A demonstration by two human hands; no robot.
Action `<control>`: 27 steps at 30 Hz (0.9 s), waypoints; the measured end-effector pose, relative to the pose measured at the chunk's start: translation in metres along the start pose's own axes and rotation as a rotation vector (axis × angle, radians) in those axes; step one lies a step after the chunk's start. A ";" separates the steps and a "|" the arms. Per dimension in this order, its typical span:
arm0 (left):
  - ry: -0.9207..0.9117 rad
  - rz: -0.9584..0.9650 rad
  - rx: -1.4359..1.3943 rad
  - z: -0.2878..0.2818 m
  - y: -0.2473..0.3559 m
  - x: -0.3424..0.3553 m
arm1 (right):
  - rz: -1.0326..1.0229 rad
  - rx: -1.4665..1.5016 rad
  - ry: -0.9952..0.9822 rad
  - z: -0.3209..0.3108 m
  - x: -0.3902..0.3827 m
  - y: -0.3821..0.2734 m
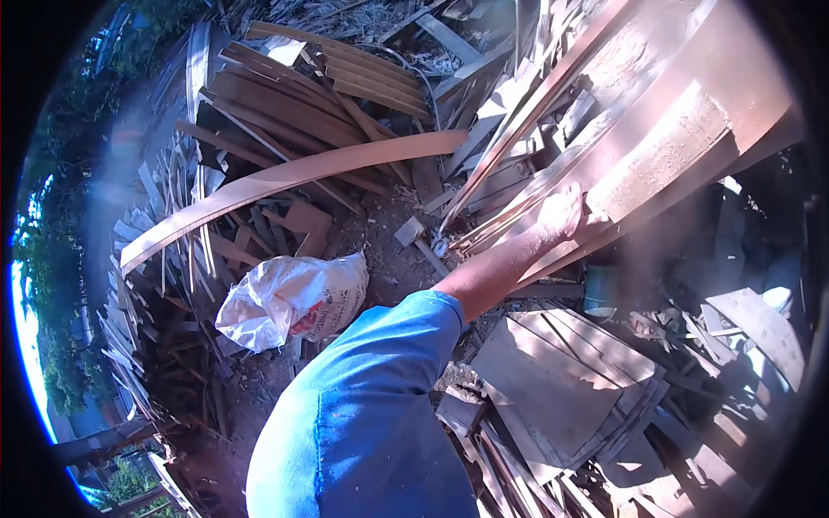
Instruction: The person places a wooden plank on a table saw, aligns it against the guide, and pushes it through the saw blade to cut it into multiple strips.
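My left arm, in a blue sleeve, stretches from the bottom middle towards the upper right. At its end, my left hand [563, 213] is closed against the near end of a broad, light-brown wooden board [669, 155]. Its fingertips are partly hidden by the wood. Pale sawdust lies on the board, which runs away to the upper right, where the view is hazy. Thin wooden strips [509, 229] lie just left of the hand. My right hand is out of view.
A long curved plank [294, 173] crosses the scrap pile at left. Below it sits a white woven sack [298, 298], open at the top. Flat wooden sheets [561, 380] are stacked at lower right, near a dark green container [600, 289]. Loose offcuts litter the ground.
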State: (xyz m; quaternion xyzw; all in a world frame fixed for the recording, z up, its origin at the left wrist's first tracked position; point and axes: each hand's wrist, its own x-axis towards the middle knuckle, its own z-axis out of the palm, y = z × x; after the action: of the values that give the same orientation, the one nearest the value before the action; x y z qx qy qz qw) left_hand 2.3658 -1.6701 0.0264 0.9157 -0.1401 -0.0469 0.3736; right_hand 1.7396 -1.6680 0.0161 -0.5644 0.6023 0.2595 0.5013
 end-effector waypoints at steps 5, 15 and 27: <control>-0.048 0.056 0.038 -0.012 -0.002 -0.005 | -0.017 -0.025 -0.007 0.000 0.007 -0.009; -0.164 -0.126 0.155 -0.018 -0.058 -0.077 | -0.061 0.000 0.028 -0.004 0.005 -0.007; -1.455 0.626 0.674 0.123 -0.154 -0.368 | -0.435 0.632 0.781 0.189 -0.060 0.230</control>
State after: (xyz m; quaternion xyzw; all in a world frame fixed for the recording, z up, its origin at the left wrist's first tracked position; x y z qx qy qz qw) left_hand 2.0245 -1.5403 -0.1753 0.6392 -0.5974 -0.4728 -0.1050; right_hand 1.5738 -1.4245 -0.0564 -0.5523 0.6617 -0.2728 0.4274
